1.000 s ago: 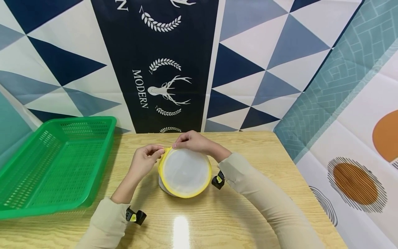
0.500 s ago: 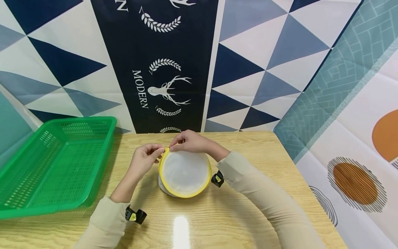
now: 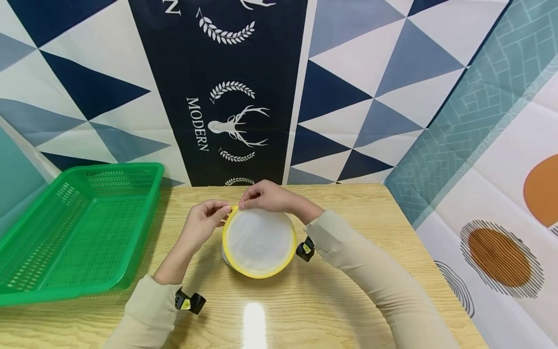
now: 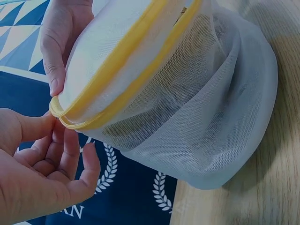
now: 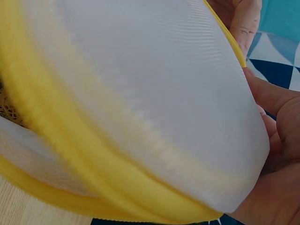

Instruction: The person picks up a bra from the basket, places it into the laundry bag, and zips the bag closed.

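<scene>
A round white mesh laundry bag (image 3: 260,242) with yellow zipper trim (image 4: 136,51) stands on the table. Its lid (image 5: 154,84) is partly unzipped, and a gap shows between the two yellow edges in both wrist views. With thumb and fingertips my left hand (image 3: 205,220) pinches the yellow zipper edge at the bag's far left. Right beside it, my right hand (image 3: 272,196) grips the lid's rim, thumb on top. Something dark and lacy (image 5: 8,108) shows inside through the gap. The bag's soft mesh side (image 4: 201,108) bulges below the trim.
To the left, a green plastic basket (image 3: 150,213) with slotted walls stands on the wooden table (image 3: 209,310). A patterned wall covering (image 3: 244,63) rises right behind the table's back edge. Each wrist wears a small black camera.
My right hand has shifted a little left along the rim, closer to my left hand. The bag's lower mesh shows slightly less at the left. My left hand stays nearly still.
</scene>
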Available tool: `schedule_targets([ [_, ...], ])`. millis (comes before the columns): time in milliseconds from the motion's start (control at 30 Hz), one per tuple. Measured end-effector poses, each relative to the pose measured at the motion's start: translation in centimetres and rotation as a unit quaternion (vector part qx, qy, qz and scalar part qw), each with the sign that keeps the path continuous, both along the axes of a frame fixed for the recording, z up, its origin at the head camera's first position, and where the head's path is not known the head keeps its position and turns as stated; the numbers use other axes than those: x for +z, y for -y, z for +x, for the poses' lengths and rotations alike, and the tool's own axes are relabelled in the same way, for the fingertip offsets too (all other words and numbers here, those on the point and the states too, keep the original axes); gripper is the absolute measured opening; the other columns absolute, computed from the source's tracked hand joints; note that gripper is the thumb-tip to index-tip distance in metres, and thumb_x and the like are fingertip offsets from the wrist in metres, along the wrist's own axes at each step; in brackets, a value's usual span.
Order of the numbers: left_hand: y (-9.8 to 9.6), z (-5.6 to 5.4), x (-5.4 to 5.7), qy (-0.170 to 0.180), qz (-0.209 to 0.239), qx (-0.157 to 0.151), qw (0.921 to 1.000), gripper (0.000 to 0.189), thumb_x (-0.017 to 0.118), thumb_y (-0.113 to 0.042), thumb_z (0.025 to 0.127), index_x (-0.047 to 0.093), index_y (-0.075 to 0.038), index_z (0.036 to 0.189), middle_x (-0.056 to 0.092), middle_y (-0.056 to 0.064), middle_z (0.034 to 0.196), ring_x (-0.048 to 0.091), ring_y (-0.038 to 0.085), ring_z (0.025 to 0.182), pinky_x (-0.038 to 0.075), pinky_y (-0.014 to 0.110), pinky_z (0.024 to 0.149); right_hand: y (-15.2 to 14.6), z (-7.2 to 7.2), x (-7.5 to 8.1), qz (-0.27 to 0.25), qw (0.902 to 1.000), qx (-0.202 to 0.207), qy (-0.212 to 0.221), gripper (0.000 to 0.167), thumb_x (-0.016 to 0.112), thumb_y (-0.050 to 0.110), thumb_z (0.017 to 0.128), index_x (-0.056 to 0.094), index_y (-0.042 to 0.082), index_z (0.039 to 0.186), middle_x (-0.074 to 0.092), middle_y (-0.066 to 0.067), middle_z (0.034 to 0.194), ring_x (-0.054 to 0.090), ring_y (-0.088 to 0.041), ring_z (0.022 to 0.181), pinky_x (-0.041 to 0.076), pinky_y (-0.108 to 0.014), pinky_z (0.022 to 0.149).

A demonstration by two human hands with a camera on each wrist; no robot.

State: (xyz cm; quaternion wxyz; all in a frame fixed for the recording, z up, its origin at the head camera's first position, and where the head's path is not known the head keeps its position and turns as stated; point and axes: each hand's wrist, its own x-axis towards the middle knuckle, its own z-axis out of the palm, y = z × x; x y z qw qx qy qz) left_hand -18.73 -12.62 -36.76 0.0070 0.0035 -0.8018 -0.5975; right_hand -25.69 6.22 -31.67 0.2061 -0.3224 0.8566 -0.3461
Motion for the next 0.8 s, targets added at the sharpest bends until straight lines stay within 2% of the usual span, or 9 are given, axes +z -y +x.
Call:
schedule_targets([
  [367,-0.1,-0.2,0.5,0.019,0.013,-0.008,0.9997,0.026,0.054,-0.019,0.096,0.062,0.000,0.112,0.061,0.011,0.098,0.058,0.014,0.084,0.056,0.025,0.070,-0.2,0.1,0.4,-0.025,0.9982,-0.022,0.049,0.018,0.062,0.021,0.090,0.071,0.010,0.101,0.068,-0.003,0.100,0.060,-0.011,0.079,0.053,-0.023,0.070],
  [800,-0.1,-0.1,1.0,0.016,-0.006,-0.010,0.9998,0.027,0.055,-0.020,0.095,0.062,-0.001,0.112,0.061,0.012,0.102,0.058,0.016,0.086,0.056,0.026,0.074,-0.2,-0.2,0.6,-0.027,0.9933,-0.055,0.098,0.018,0.063,0.020,0.090,0.071,0.009,0.102,0.067,-0.006,0.099,0.061,-0.011,0.070,0.055,-0.025,0.065],
])
